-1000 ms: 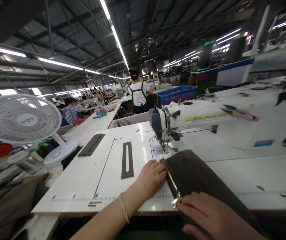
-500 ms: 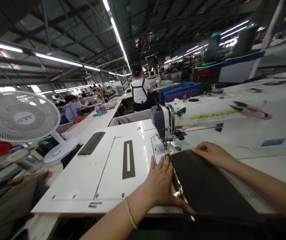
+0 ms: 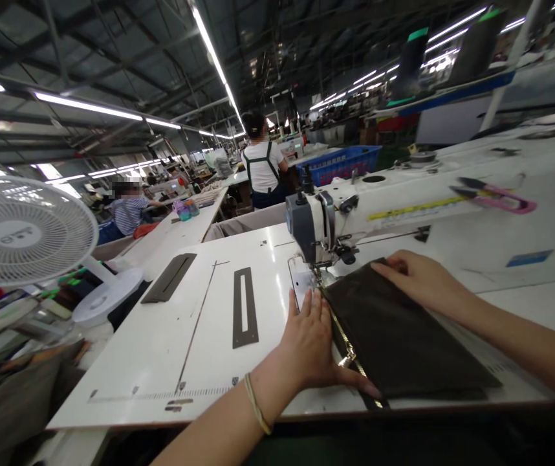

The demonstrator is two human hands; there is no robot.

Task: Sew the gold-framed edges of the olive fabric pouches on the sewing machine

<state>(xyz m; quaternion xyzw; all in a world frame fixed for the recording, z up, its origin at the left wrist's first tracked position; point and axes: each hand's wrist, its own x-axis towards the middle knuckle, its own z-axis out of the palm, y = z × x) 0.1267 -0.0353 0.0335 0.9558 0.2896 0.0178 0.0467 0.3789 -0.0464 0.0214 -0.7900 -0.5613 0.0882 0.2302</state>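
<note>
A dark olive fabric piece (image 3: pixel 403 343) with a gold zipper (image 3: pixel 347 346) along its left side lies beneath the head of a white sewing machine (image 3: pixel 309 226). My left hand (image 3: pixel 309 346) rests flat with fingers spread over the fabric's left edge, its thumb across the zipper below the metal puller. At the far right corner of the fabric, my right hand (image 3: pixel 411 275) pinches the edge between thumb and fingers. The zipper's upper end reaches the presser foot.
Left of my hands lie a slotted grey strip (image 3: pixel 245 307) and a folded olive piece (image 3: pixel 169 278). A white fan (image 3: pixel 25 233) stands at the left. Pink-handled snips (image 3: pixel 495 195) sit on the machine arm. Two people and a blue crate (image 3: pixel 340 165) are beyond.
The view has shifted slightly. The fabric's near edge now lies on the tabletop, where it hung over the front before. My right hand has lifted the far corner a little.
</note>
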